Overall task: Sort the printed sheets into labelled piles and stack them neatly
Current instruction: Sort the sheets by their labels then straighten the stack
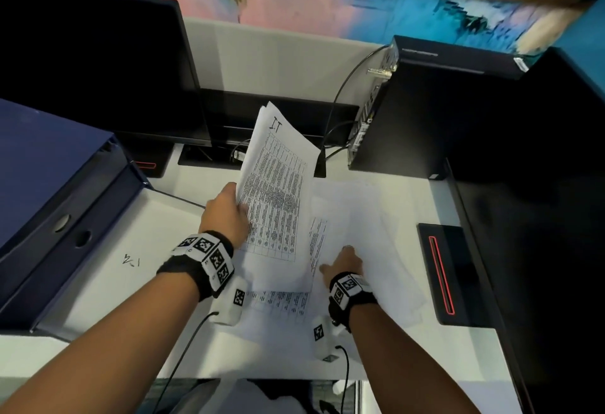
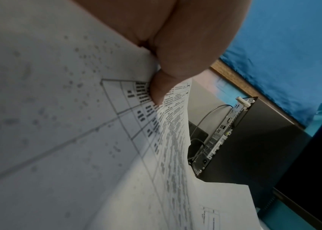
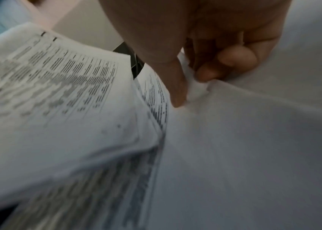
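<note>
My left hand (image 1: pixel 229 210) grips a bundle of printed sheets (image 1: pixel 278 191) by its left edge, tilted up off the white desk (image 1: pixel 108 269). The top sheet carries a table and a handwritten "IT". In the left wrist view my thumb (image 2: pixel 160 90) presses on the printed bundle (image 2: pixel 77 124). My right hand (image 1: pixel 343 263) rests on the loose sheets (image 1: pixel 366 217) lying face down on the desk. In the right wrist view its thumb and curled fingers (image 3: pixel 211 73) pinch up a fold of the top blank sheet (image 3: pixel 254 140). More printed sheets (image 1: pixel 281 304) lie under the bundle.
Blue binders (image 1: pixel 49 201) lie at the left, a dark monitor (image 1: pixel 91 70) behind them. A black computer case (image 1: pixel 425 112) with cables stands at the back right. A black box with a red slot (image 1: pixel 442 276) lies right of the papers. A handwritten mark (image 1: pixel 131 261) is on the desk.
</note>
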Available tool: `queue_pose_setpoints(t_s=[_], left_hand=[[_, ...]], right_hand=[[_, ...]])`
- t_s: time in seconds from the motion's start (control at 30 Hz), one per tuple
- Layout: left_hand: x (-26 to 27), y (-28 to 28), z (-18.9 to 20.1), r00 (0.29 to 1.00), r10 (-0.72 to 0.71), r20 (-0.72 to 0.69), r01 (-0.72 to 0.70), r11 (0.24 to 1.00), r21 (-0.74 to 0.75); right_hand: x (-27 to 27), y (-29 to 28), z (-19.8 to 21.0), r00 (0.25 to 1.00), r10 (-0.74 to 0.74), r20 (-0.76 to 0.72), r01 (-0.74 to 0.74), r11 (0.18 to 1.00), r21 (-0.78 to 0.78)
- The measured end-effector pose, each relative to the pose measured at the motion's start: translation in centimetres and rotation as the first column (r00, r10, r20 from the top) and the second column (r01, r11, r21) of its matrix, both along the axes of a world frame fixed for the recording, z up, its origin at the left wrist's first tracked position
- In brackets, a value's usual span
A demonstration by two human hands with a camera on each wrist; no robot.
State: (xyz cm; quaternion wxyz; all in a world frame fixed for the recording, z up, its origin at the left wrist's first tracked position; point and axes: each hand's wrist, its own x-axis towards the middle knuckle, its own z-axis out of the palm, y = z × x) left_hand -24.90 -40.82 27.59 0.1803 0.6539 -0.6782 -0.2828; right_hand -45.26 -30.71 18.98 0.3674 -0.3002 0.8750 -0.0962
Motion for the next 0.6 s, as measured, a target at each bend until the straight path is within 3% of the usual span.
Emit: queue_pose_setpoints(t_s=[0.07,0.2,0.47,0.6], left_hand=[[0.3,0.1,0.0,1.000,0.011,-0.024,-0.010,1.000,0.016],[1.2,0.2,0.4,0.999,0.016,-0.046,-0.016,1.000,0.010],[2.0,0.1,0.5,0.994,0.038,-0.106,-0.033,0.998,0.054],[2.4,0.2,0.6,0.991,0.060,-0.118,-0.051,0.996,0.073]], right_hand=[[-1.1,0.2,0.4,0.999,0.016,-0.039,-0.016,1.000,-0.008],[-5.0,0.5,1.4,0.948,-0.037,-0.315,0.063,0.995,0.074],[-4.5,-0.3,-0.3,0.964,-0.082,-0.255,0.111,0.989,0.100],[-4.6,-0.3,-0.2,0.954,-0.060,-0.294,0.107,0.983,0.147]])
